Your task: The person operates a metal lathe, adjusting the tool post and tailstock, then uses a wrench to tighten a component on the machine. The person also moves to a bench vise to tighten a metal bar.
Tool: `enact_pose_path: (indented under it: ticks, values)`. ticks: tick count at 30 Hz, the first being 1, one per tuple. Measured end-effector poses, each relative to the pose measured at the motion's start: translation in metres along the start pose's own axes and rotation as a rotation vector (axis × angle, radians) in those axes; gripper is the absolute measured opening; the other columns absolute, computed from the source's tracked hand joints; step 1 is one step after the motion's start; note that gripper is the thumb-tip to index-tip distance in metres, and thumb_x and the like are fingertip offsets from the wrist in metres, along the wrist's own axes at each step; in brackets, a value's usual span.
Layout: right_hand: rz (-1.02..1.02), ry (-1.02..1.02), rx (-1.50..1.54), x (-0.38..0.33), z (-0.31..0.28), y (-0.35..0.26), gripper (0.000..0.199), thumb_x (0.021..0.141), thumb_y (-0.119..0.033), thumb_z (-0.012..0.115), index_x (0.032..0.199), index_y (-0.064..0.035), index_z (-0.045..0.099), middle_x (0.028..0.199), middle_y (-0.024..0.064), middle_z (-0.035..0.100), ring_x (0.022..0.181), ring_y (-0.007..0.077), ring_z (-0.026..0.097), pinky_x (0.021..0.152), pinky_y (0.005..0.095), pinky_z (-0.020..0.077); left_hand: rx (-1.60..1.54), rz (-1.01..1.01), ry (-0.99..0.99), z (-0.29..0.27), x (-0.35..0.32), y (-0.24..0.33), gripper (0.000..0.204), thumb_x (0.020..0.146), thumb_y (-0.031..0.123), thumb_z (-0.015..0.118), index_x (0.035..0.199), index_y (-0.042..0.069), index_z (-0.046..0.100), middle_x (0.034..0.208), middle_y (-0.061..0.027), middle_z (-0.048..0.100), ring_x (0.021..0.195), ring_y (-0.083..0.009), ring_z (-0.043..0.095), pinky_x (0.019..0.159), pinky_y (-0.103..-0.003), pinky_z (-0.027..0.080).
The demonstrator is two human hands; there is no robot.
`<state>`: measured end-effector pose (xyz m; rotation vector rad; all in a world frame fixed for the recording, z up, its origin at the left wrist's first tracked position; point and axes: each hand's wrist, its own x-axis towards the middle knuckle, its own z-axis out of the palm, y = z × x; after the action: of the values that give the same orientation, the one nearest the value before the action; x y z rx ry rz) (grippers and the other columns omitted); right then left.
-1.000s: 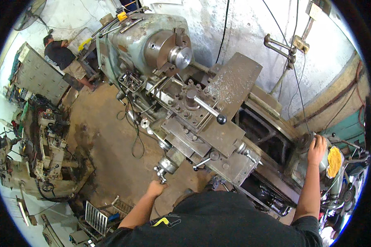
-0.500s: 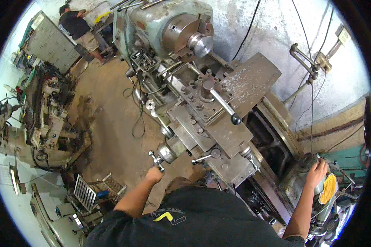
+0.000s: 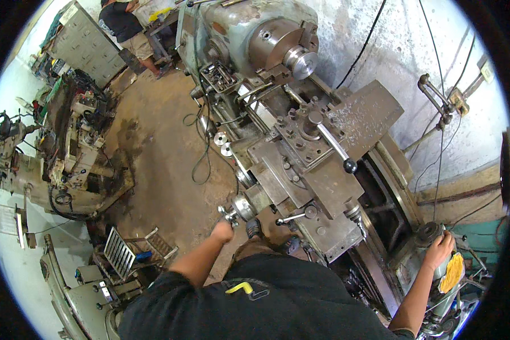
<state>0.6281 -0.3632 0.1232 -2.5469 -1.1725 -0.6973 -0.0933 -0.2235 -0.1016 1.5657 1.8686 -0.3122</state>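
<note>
A large metal lathe stands in front of me. My left hand is closed on the crank handle at the near end of its cross slide. To the right, my right hand curls its fingers over the edge of a dark round part on the tailstock end; the fingertips are partly hidden. A shiny round workpiece is clamped in the lathe chuck. On the tool post, a lever with a black ball knob slants toward me. Metal chips lie on the flat plate behind it.
A yellow cloth hangs beside my right hand. Another machine stands at the left. A slatted metal chair is at the lower left. A person bends by a grey cabinet at the back. A cable loops beside the lathe.
The view has shifted, so the lathe lies further right in the picture and a shoe of mine shows below the crank. Both hands keep to the same parts.
</note>
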Motion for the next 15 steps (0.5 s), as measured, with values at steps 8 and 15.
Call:
enact_pose_path:
  ticks: [8, 15]
  values:
    - [-0.026, 0.011, -0.024, 0.001, 0.003, 0.005, 0.031, 0.091, -0.017, 0.049, 0.115, -0.0014, 0.061, 0.116, 0.0195, 0.058, 0.112, 0.0396, 0.053, 0.096, 0.0473, 0.0411, 0.038, -0.045, -0.040, -0.038, -0.032, -0.010, 0.021, 0.088, 0.018, 0.056, 0.096, 0.005, 0.070, 0.102, -0.0231, 0.068, 0.096, -0.0400, 0.066, 0.085, -0.050, 0.052]
    - [-0.018, 0.012, -0.013, 0.000, 0.006, 0.013, 0.031, 0.090, -0.016, 0.051, 0.116, -0.0011, 0.061, 0.117, 0.0215, 0.058, 0.113, 0.0407, 0.052, 0.097, 0.0478, 0.0404, -0.027, 0.148, -0.076, 0.008, 0.056, -0.033, 0.025, 0.083, 0.020, 0.061, 0.099, 0.004, 0.071, 0.099, -0.0215, 0.070, 0.095, -0.0380, 0.068, 0.081, -0.047, 0.054]
